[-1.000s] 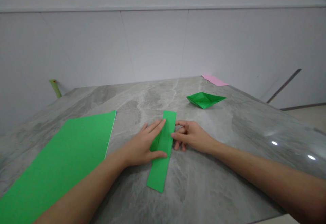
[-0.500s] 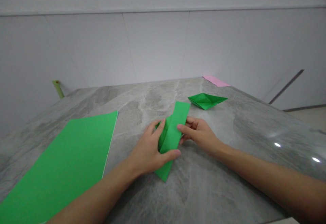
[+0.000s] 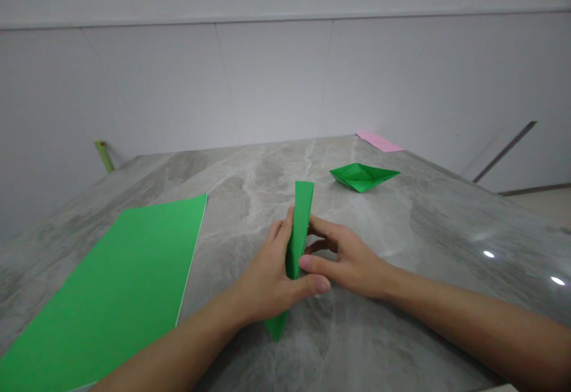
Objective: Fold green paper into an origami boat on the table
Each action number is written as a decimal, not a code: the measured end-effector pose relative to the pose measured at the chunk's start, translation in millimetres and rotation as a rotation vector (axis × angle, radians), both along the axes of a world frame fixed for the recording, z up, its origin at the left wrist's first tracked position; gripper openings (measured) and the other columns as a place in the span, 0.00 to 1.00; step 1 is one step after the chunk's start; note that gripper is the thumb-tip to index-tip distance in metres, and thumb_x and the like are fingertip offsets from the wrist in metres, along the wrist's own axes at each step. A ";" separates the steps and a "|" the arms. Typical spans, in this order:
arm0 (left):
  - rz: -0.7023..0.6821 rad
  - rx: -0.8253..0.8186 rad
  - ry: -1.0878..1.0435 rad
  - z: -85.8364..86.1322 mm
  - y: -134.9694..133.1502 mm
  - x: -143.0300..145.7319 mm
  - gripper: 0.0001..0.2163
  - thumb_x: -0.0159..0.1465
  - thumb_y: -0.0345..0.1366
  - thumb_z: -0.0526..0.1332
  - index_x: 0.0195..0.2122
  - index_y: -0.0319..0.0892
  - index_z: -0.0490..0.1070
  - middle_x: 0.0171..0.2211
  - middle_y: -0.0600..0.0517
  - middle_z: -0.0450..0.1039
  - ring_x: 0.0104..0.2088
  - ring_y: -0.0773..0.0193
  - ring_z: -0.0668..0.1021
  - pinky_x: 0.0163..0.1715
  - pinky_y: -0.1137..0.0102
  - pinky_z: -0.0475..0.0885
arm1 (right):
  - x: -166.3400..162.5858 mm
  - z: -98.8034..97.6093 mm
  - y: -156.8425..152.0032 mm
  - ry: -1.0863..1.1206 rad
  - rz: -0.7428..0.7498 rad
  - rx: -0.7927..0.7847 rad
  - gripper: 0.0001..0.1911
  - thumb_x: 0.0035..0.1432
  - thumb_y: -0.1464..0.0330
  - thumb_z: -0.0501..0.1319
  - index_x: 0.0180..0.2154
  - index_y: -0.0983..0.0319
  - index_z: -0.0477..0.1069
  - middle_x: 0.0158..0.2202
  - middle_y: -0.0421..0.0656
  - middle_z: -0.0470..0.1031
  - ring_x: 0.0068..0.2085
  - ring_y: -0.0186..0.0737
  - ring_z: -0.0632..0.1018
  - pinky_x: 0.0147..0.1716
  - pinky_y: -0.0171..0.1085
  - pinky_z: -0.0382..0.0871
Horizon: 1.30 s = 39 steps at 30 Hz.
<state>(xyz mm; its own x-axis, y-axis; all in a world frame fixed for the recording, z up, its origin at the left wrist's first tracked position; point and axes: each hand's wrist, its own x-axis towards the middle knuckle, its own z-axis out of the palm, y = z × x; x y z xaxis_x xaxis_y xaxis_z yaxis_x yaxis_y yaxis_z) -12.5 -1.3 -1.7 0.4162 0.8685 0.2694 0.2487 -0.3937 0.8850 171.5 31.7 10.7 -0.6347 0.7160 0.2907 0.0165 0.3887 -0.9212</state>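
A long, narrow folded green paper strip [image 3: 302, 210] stands on edge over the grey marble table [image 3: 401, 273], tilted up so I see it almost edge-on. My left hand [image 3: 272, 276] grips its left side, fingers against the paper and thumb curled round the lower part. From the right, my right hand [image 3: 345, 255] pinches the same strip with thumb and fingers. The strip's lower tip pokes out below my left hand near the table.
A stack of green paper sheets [image 3: 116, 285] lies flat at the left. A folded green paper boat [image 3: 362, 176] sits further back right, with a pink sheet [image 3: 379, 141] at the far table edge. A green stick [image 3: 104, 155] leans by the wall.
The strip lay flat under both hands a second ago. Both hands have since lifted it and turned it up onto its edge, closing round it.
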 end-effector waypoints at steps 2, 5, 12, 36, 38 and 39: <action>-0.022 0.007 -0.020 0.1 0.4 -0.5 0.41 0.57 0.49 0.69 0.67 0.46 0.52 0.61 0.41 0.60 0.61 0.44 0.66 0.62 0.48 0.60 | -0.2 1.3 -1.1 -0.029 -0.011 0.053 0.36 0.58 0.67 0.65 0.66 0.59 0.57 0.52 0.48 0.74 0.49 0.44 0.76 0.46 0.45 0.77; -0.028 0.017 -0.015 0.1 1.2 -3.3 0.41 0.58 0.48 0.69 0.68 0.47 0.50 0.63 0.42 0.59 0.63 0.43 0.63 0.64 0.46 0.56 | -0.4 2.1 -1.5 -0.044 -0.023 0.084 0.33 0.60 0.68 0.63 0.65 0.59 0.59 0.49 0.46 0.75 0.47 0.43 0.77 0.46 0.44 0.76; -0.010 -0.059 -0.058 -6.3 1.7 -7.6 0.44 0.60 0.46 0.67 0.70 0.48 0.41 0.70 0.42 0.47 0.68 0.41 0.55 0.65 0.43 0.50 | -0.9 2.8 -1.4 -0.026 -0.040 0.065 0.32 0.61 0.67 0.62 0.65 0.58 0.59 0.51 0.46 0.75 0.48 0.43 0.78 0.45 0.42 0.77; -0.047 -0.161 -0.402 2.1 4.5 -13.0 0.34 0.62 0.39 0.65 0.68 0.48 0.52 0.68 0.45 0.53 0.67 0.46 0.58 0.64 0.51 0.58 | 5.0 2.3 1.9 -0.030 -0.101 0.063 0.31 0.62 0.60 0.62 0.64 0.56 0.61 0.59 0.49 0.70 0.53 0.49 0.75 0.45 0.45 0.76; -0.045 -0.160 -0.412 1.9 4.6 -12.6 0.34 0.62 0.38 0.65 0.67 0.48 0.53 0.68 0.45 0.54 0.67 0.46 0.59 0.63 0.51 0.58 | 5.8 1.8 2.1 -0.036 -0.111 0.062 0.32 0.61 0.60 0.62 0.65 0.57 0.60 0.58 0.50 0.71 0.52 0.49 0.76 0.44 0.45 0.76; -0.041 -0.161 -0.419 1.7 4.8 -12.4 0.33 0.62 0.38 0.64 0.67 0.48 0.54 0.68 0.45 0.55 0.66 0.46 0.60 0.63 0.51 0.58 | 6.2 1.4 2.2 -0.037 -0.117 0.062 0.33 0.61 0.60 0.62 0.65 0.57 0.60 0.58 0.50 0.72 0.52 0.49 0.76 0.44 0.46 0.77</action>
